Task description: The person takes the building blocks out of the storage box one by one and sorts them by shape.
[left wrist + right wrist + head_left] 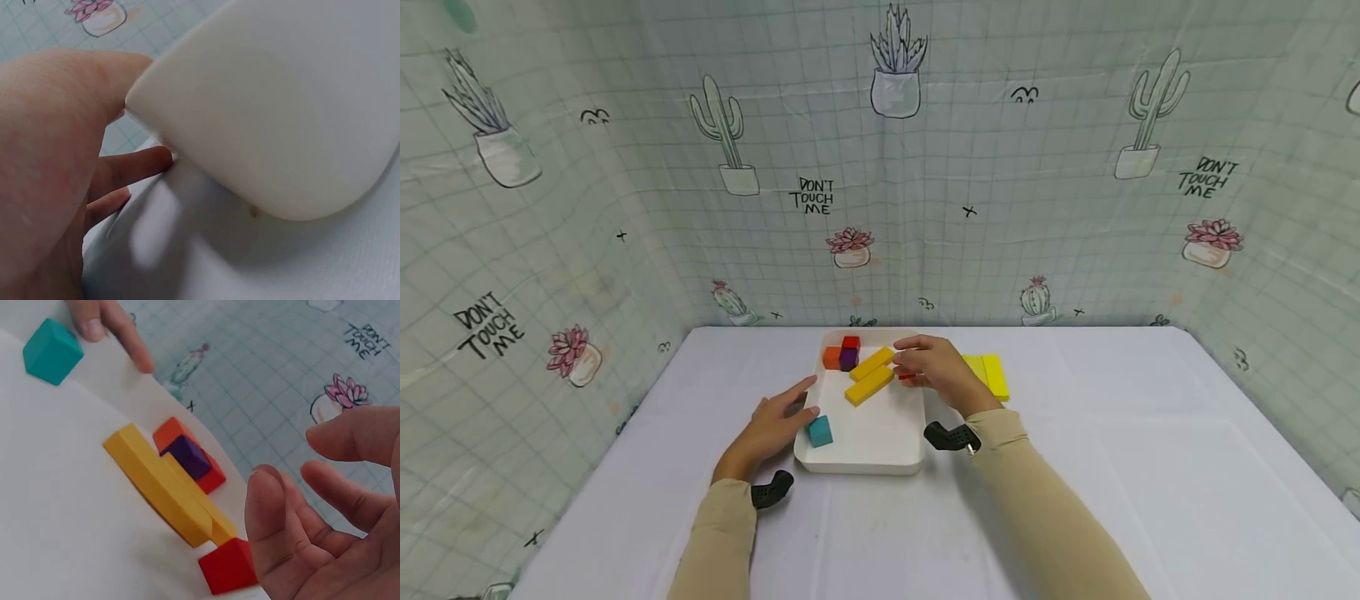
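Note:
My left hand (772, 427) rests against the left side of the white tray (868, 463). Its thumb and index finger lie spread at the rim, beside a teal cube (821, 431), and another fingertip meets the outer wall in the left wrist view. Over the tray's far right corner, my right hand (942, 368) has loosely bent fingers with a gap between them and the thumb. Just beyond that thumb sits a red cube (226, 569), partly hidden by it. Two yellow bars (869, 386) lie slantwise side by side next to this cube.
In the tray's far left corner, an orange cube (832, 357), a purple cube (848, 359) and another red cube (851, 342) stand together. Bright yellow flat pieces (996, 377) lie on the white table (1112, 467) behind my right wrist. A patterned cloth (925, 167) surrounds the table.

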{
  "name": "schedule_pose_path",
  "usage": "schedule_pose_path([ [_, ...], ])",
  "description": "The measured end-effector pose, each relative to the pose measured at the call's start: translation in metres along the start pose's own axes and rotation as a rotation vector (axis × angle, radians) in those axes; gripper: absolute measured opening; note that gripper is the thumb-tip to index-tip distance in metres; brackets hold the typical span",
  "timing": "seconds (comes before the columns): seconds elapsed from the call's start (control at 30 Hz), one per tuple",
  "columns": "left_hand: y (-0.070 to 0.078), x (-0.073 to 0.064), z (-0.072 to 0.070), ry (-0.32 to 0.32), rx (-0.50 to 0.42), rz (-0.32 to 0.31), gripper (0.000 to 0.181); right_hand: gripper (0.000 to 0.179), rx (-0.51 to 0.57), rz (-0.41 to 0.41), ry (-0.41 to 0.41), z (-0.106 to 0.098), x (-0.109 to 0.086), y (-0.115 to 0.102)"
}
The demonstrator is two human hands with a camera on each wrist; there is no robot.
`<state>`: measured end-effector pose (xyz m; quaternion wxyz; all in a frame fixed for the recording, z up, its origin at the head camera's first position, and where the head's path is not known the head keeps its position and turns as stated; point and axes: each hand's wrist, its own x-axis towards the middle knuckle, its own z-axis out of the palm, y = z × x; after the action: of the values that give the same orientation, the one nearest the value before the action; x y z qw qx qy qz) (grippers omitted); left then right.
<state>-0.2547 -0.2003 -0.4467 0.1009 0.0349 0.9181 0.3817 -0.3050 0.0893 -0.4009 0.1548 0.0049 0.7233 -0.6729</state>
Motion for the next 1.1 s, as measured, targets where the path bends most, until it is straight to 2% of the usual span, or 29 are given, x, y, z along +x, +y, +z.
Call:
schedule_pose_path([
  [0.17,-0.001,0.001,0.002,-0.014,-0.004,-0.005,0.065,0.040,-0.009,0.012,0.025,0.006,0.001,0.002],
  [0.37,-0.006,0.001,0.000,-0.029,-0.049,-0.021,0.066,0.037,-0.085,-0.011,0.013,0.017,0.002,0.003],
  [0.47,-0.008,0.000,-0.002,-0.037,-0.074,-0.025,0.069,0.038,-0.144,-0.035,-0.005,0.023,0.004,0.003],
  [0.63,-0.008,-0.002,-0.002,-0.032,-0.077,-0.016,0.070,0.039,-0.284,-0.064,0.014,0.030,0.008,0.006],
  [0.87,-0.005,-0.008,-0.001,-0.016,-0.065,-0.010,0.069,0.046,-0.490,-0.048,0.035,0.039,0.008,0.008],
  [1.1,-0.005,-0.008,-0.001,-0.007,-0.053,0.002,0.067,0.051,-0.616,-0.035,0.032,0.044,0.009,0.005],
])
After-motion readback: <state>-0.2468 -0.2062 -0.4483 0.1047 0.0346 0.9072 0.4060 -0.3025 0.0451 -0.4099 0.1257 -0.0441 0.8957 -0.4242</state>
